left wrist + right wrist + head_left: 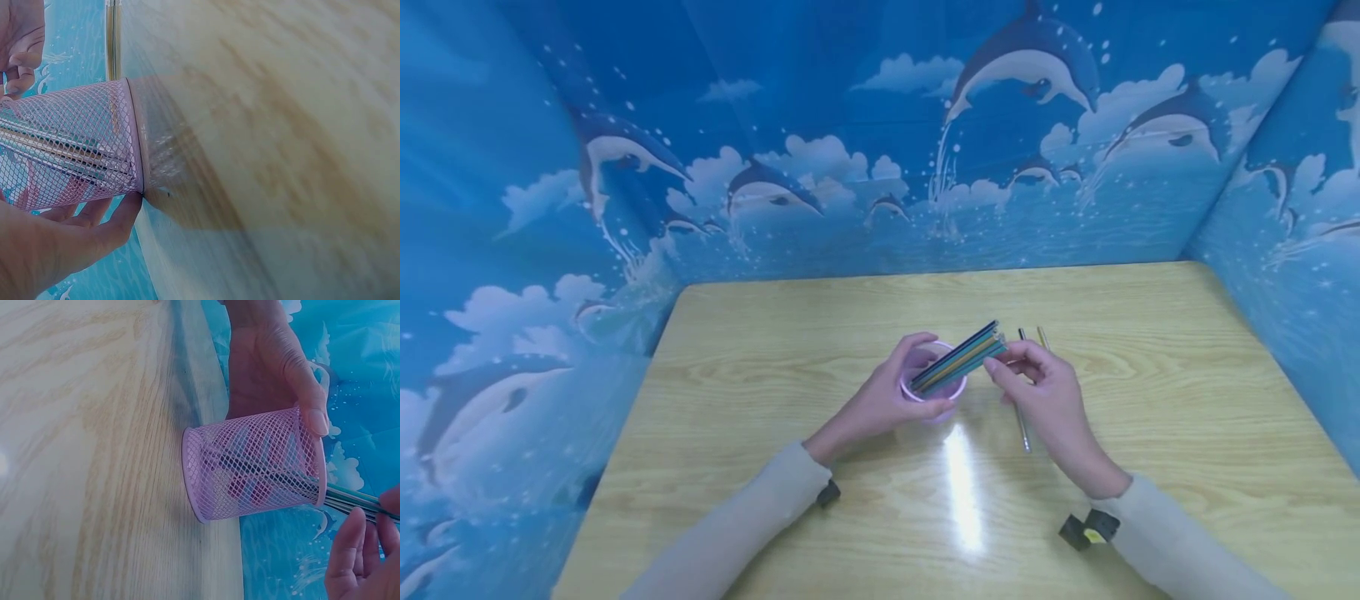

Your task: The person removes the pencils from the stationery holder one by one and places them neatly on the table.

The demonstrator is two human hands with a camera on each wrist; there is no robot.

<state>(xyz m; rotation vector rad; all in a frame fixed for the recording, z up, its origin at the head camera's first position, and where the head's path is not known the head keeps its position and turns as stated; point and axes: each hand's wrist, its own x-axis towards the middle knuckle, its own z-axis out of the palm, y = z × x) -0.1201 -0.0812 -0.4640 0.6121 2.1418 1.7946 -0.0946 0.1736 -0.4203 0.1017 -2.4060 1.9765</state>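
My left hand (pixel 880 396) grips a pink mesh pen cup (pixel 256 509) around its side, the thumb near the rim in the right wrist view. Inside leans a bundle of pencils (pixel 958 360) in teal, yellow and black, their upper ends sticking out toward the right. At those ends, my right hand (pixel 1051 400) pinches the bundle between thumb and fingers. Through the mesh the lower pencil parts show in the left wrist view. The base of the cup (pixel 69 115) is at the tabletop.
Beside the right hand a dark pencil (pixel 1024 429) lies on the wood-grain table (pixel 775 333), partly covered by the fingers. A yellow pencil (pixel 1042 337) lies just behind that hand. Dolphin-print sheets (pixel 820 100) hang around the table's back and sides.
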